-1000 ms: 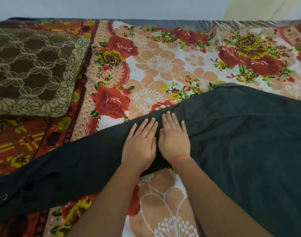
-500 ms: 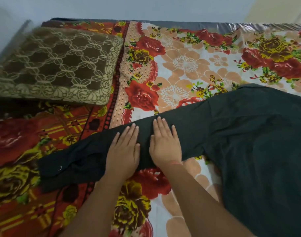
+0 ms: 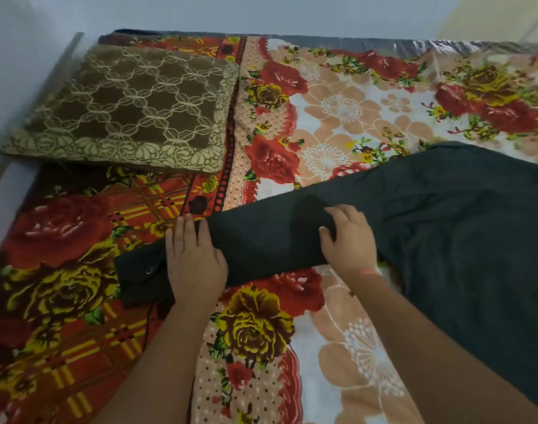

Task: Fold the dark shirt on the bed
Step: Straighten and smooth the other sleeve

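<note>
While pressing sleeve point(image 3: 261, 240) under flat left hand point(image 3: 195, 261) and pinching it in curled right hand point(image 3: 348, 240): barely started; dark shirt point(image 3: 460, 240) beyond right fingers unfolded.

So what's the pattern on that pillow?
The pillow is brown with a pale beige lattice and a leafy border, seen best in the head view.

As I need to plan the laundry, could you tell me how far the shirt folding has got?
Done: the dark shirt lies spread on the bed, its sleeve stretched out flat. In hand: the left hand presses near the cuff; the right hand seems to grip the sleeve near the shoulder. Left: no fold is visible yet.
</note>
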